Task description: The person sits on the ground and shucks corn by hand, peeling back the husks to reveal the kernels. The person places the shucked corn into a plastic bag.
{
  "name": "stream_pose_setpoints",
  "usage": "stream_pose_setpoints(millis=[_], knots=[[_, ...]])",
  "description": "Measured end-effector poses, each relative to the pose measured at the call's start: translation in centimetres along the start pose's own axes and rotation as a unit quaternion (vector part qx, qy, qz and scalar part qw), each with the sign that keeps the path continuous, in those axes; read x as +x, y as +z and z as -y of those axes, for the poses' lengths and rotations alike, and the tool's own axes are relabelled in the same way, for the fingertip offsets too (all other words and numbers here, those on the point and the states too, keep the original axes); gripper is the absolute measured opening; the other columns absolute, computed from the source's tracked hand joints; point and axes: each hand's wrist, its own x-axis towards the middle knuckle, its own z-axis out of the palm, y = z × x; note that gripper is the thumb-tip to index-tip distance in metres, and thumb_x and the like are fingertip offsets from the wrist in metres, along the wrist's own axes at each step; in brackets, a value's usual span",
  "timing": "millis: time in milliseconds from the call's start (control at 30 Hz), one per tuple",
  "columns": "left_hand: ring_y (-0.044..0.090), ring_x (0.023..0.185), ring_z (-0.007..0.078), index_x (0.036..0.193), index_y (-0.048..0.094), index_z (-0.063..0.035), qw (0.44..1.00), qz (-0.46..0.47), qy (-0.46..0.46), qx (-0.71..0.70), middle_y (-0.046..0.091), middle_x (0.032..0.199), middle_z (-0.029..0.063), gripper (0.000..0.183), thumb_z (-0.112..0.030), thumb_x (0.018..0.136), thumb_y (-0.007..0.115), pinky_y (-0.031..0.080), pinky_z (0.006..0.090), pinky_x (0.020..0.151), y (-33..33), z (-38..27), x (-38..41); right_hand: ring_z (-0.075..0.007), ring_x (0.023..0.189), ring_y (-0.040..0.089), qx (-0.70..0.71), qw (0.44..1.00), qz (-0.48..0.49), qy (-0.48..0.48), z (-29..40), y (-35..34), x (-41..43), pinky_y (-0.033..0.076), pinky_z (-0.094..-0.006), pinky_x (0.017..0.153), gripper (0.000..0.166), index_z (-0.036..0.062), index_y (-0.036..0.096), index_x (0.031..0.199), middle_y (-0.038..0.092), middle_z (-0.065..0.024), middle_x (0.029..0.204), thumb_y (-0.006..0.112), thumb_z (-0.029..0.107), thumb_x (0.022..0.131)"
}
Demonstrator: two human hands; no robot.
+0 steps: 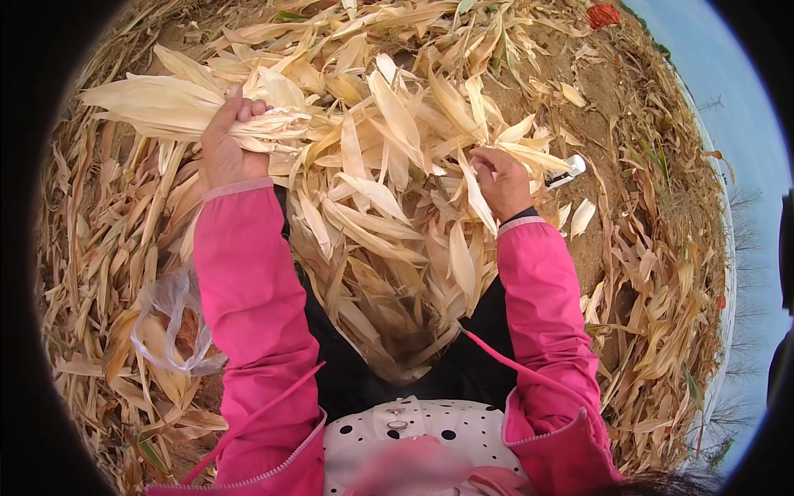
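My left hand is closed around the gathered end of a bundle of dry corn husks, whose broad leaves fan out to the left. My right hand, its fingers curled, is at the right side of a heap of loose corn husks. A husk leaf lies against its fingers, but whether they grip it cannot be told. The heap spreads in front of me and down between my legs. Just beyond my right hand, a white and black object lies partly under husks.
A clear plastic bag lies on stalks at the left, beside my left sleeve. Dry corn stalks and leaves cover much of the ground at the right. Something red lies at the top right on bare soil.
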Motion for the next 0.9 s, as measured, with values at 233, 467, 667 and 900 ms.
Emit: stream_pose_setpoints(millis=[233,467,667,900], knots=[[0.047,0.069,0.0189,0.081,0.048,-0.004,1.0,-0.012,0.003,-0.016,0.041,0.062,0.0015,0.012,-0.009,0.085,0.058,0.043,0.0376,0.078,0.7,-1.0,-0.4,-0.018,0.071,0.065,-0.052,0.989,-0.002,0.136,-7.9,-5.4,3.1,0.051,-0.0289,0.067,0.02,0.0046,0.067,0.094,0.067,-0.0105,0.077,0.064,0.012,0.076],[0.047,0.069,0.0188,0.075,0.045,-0.0051,1.0,-0.014,-0.016,-0.005,0.042,0.062,0.0018,0.016,-0.006,0.085,0.058,0.043,0.0383,0.078,0.7,-0.4,-0.5,-0.0268,0.086,0.062,-0.168,0.985,0.01,-0.041,-9.4,1.1,6.7,0.047,-0.0365,0.083,0.045,0.0033,0.061,0.106,0.065,-0.0141,0.091,0.071,0.026,0.069],[0.047,0.069,0.0182,0.076,0.045,-0.0053,1.0,-0.007,-0.024,0.007,0.041,0.062,0.0015,0.016,-0.007,0.084,0.058,0.044,0.0382,0.079,0.3,0.0,0.0,-0.0384,0.085,0.059,-0.277,0.928,0.198,0.151,-12.4,5.5,7.6,0.047,-0.0415,0.078,0.036,0.006,0.06,0.108,0.064,-0.017,0.093,0.065,0.023,0.077],[0.046,0.069,0.0177,0.078,0.046,-0.0045,0.998,0.0,-0.051,0.026,0.041,0.064,0.0018,0.014,-0.008,0.085,0.058,0.043,0.0347,0.075,1.1,0.9,-0.9,-0.0101,0.067,0.056,0.197,0.96,-0.02,0.198,-13.6,-0.6,10.3,0.045,-0.026,0.062,0.024,-0.0012,0.062,0.099,0.065,-0.0047,0.079,0.061,0.017,0.083]])
